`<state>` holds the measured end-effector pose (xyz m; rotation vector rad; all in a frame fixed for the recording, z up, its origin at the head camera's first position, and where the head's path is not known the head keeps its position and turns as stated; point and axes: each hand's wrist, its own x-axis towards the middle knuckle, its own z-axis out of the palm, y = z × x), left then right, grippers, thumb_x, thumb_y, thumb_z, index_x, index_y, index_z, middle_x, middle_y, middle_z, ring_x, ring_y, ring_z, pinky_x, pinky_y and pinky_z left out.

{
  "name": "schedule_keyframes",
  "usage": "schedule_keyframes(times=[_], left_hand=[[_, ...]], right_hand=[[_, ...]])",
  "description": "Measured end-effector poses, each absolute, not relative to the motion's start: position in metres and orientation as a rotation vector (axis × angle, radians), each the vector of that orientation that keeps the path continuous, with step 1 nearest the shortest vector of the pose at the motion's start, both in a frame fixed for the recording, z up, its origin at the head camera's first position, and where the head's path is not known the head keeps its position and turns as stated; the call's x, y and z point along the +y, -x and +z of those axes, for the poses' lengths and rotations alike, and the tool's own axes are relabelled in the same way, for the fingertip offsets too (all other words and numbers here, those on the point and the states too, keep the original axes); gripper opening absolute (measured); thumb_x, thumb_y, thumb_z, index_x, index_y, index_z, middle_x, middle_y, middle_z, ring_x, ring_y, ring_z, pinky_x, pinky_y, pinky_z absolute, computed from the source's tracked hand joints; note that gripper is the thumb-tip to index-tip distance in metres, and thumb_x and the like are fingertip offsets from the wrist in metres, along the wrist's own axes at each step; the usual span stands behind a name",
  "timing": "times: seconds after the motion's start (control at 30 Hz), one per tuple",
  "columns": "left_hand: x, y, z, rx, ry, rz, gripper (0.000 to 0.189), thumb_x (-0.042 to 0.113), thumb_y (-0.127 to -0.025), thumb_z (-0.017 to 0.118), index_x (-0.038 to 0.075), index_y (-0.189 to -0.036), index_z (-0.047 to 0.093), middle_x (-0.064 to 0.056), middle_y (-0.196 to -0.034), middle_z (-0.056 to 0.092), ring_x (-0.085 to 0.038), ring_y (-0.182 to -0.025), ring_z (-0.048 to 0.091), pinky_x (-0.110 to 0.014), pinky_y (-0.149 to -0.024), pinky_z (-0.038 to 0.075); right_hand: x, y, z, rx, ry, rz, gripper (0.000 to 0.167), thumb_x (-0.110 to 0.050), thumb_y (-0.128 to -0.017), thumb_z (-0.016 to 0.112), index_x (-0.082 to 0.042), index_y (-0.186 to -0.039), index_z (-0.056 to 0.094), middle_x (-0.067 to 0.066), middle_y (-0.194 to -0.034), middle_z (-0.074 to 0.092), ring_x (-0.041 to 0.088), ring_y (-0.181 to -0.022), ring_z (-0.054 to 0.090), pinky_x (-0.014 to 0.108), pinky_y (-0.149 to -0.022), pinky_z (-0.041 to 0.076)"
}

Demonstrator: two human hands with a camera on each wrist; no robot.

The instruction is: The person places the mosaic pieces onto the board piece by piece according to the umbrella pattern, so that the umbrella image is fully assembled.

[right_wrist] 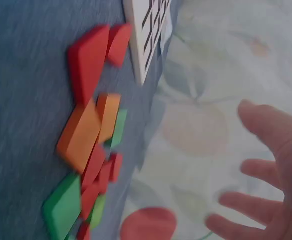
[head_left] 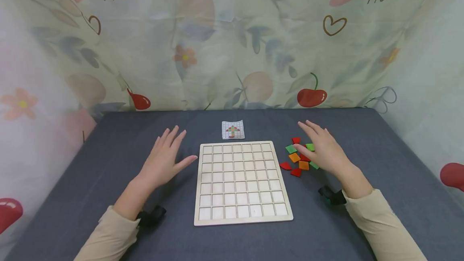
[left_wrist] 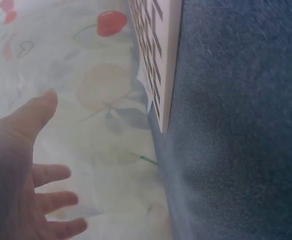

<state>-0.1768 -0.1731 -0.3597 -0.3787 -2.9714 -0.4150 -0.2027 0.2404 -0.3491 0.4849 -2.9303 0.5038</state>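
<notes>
My left hand point(head_left: 163, 158) is held to the left of a pale wooden grid board point(head_left: 239, 182), fingers spread and holding nothing. Over on the right, my right hand point(head_left: 324, 148) hovers beside a loose pile of small red, orange and green tiles, its fingers extended too. In the right wrist view the pile shows a red tile point(right_wrist: 88, 62), an orange tile point(right_wrist: 80, 137) and a green tile point(right_wrist: 64, 207) close up, below the hand. The board's square cells hold no tiles. Part of the pile is hidden behind my right hand in the head view.
A small printed card point(head_left: 233, 130) with a coloured pattern on a grid lies beyond the board's far edge. Dark grey cloth point(head_left: 166, 233) covers the table. A patterned curtain point(head_left: 224, 51) hangs along the back, and black straps sit at both wrists.
</notes>
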Motion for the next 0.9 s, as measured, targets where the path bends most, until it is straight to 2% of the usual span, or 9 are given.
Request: schedule_keyframes(times=[0.13, 0.4, 0.67, 0.9], left_hand=[[-0.173, 0.175, -0.359, -3.045, 0.418, -0.516, 0.077, 0.048, -0.087, 0.060, 0.005, -0.144, 0.033, -0.020, -0.152, 0.026, -0.041, -0.141, 0.021, -0.057, -0.113, 0.020], [-0.170, 0.169, -0.365, -3.198, 0.639, -0.650, 0.072, 0.044, -0.085, 0.065, 0.009, -0.141, 0.039, -0.018, -0.147, 0.036, -0.039, -0.136, 0.034, -0.056, -0.108, 0.031], [-0.167, 0.169, -0.372, -3.226, 0.785, -0.672, 0.076, 0.045, -0.079, 0.071, 0.006, -0.138, 0.043, -0.015, -0.144, 0.043, -0.033, -0.132, 0.042, -0.049, -0.106, 0.037], [-0.165, 0.170, -0.377, -3.247, 0.849, -0.697, 0.083, 0.044, -0.072, 0.077, 0.005, -0.137, 0.044, -0.016, -0.143, 0.043, -0.032, -0.132, 0.041, -0.049, -0.107, 0.036]], right_hand=[[0.255, 0.208, -0.352, -2.965, -0.447, 0.610, 0.059, -0.026, -0.090, 0.062, 0.000, -0.138, 0.040, 0.025, -0.139, 0.041, 0.042, -0.127, 0.038, 0.059, -0.102, 0.034], [0.284, 0.220, -0.369, -3.034, -0.395, 0.680, 0.046, -0.020, -0.090, 0.060, 0.004, -0.128, 0.051, 0.028, -0.123, 0.052, 0.042, -0.108, 0.052, 0.055, -0.088, 0.046], [0.301, 0.225, -0.376, -3.074, -0.366, 0.716, 0.043, -0.020, -0.087, 0.065, 0.008, -0.118, 0.057, 0.029, -0.111, 0.060, 0.036, -0.090, 0.060, 0.045, -0.074, 0.050], [0.306, 0.227, -0.380, -3.119, -0.279, 0.729, 0.043, -0.024, -0.086, 0.066, 0.008, -0.113, 0.060, 0.027, -0.102, 0.062, 0.033, -0.086, 0.060, 0.043, -0.072, 0.050]])
